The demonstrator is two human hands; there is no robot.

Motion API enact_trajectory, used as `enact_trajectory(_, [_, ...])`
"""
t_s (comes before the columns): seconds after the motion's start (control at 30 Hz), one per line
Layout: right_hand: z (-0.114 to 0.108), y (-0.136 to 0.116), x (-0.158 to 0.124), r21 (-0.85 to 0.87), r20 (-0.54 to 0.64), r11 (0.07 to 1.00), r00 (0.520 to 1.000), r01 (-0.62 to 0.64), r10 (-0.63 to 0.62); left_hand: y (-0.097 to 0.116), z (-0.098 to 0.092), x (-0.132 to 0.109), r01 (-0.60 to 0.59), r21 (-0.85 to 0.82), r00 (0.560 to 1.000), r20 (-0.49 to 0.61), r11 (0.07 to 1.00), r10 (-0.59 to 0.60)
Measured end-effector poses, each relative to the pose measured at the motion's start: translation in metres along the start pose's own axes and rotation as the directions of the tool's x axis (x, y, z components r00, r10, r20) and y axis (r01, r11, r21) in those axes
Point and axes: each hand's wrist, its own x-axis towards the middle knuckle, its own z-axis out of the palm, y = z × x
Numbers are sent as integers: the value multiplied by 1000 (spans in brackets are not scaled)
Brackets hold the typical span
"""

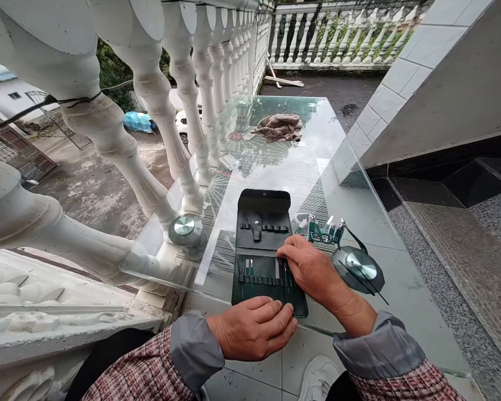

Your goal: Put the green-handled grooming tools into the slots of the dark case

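Note:
An unfolded black-green manicure case (pixel 264 236) lies on the glass table, its flap pointing away from me. Several slim tools stand in the elastic loops of its lower panel, among them a file (pixel 277 268) and green-handled tools (pixel 249 273). My right hand (pixel 313 270) pinches at the top of the lower panel, on a slim manicure tool mostly hidden by the fingers. Stretched over the case's near edge, my left hand (pixel 256 327) rests with its fingers flat. Nail clippers (pixel 313 227) and small green-handled scissors (pixel 328 236) lie in a cluster right of the case.
The glass tabletop (pixel 284 167) rests on faceted supports with silver discs (pixel 361 264). A crumpled brown cloth (pixel 279 128) lies toward its far end, with a small white card (pixel 229 162) nearer. White balusters (pixel 121 139) line the left; stone steps (pixel 459 239) rise on the right.

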Motion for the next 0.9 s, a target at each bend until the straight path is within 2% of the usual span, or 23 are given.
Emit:
enact_trajectory(0.2, [3, 0, -4, -39, -19, 998, 999, 47, -48, 0, 1, -1, -5, 1, 1000, -1, 1000, 5])
enact_trajectory(0.3, [2, 1, -5, 29, -53, 997, 997, 66, -64, -1, 0, -1, -13, 0, 1000, -1, 1000, 13])
enact_trajectory(0.37, [-4, 6, -6, 113, -113, 992, 993, 48, -35, -1, -1, -1, -18, 0, 1000, 7, 1000, 18])
enact_trajectory(0.43, [-15, 16, -7, 160, -216, 987, 974, -26, 61, -1, -2, -1, -22, 9, 999, 31, 1000, 21])
enact_trajectory(0.5, [-31, 32, -11, 172, -337, 968, 913, -183, 232, 0, -2, -2, -22, 30, 998, 66, 999, 20])
enact_trajectory(0.57, [-47, 51, -19, 217, -403, 894, 798, -392, 448, 1, -3, -2, -16, 48, 997, 81, 999, 12])
enact_trajectory(0.63, [-60, 68, -29, 253, -404, 792, 683, -555, 608, 1, -2, -2, -5, 41, 998, 69, 999, 2])
enact_trajectory(0.67, [-64, 74, -35, 246, -386, 761, 659, -601, 645, 1, -2, -1, 0, 32, 998, 60, 999, -2])
enact_trajectory(0.7, [-68, 79, -41, 222, -352, 745, 660, -630, 663, 1, -2, -1, 4, 23, 999, 51, 1000, -6])
enact_trajectory(0.8, [-70, 84, -55, 75, -181, 759, 739, -647, 649, 0, -2, 1, 5, 7, 1000, 23, 1000, -5])
enact_trajectory(0.9, [-68, 81, -65, -42, -62, 779, 779, -626, 623, 0, -2, 2, 8, 5, 1000, 12, 1000, -8])
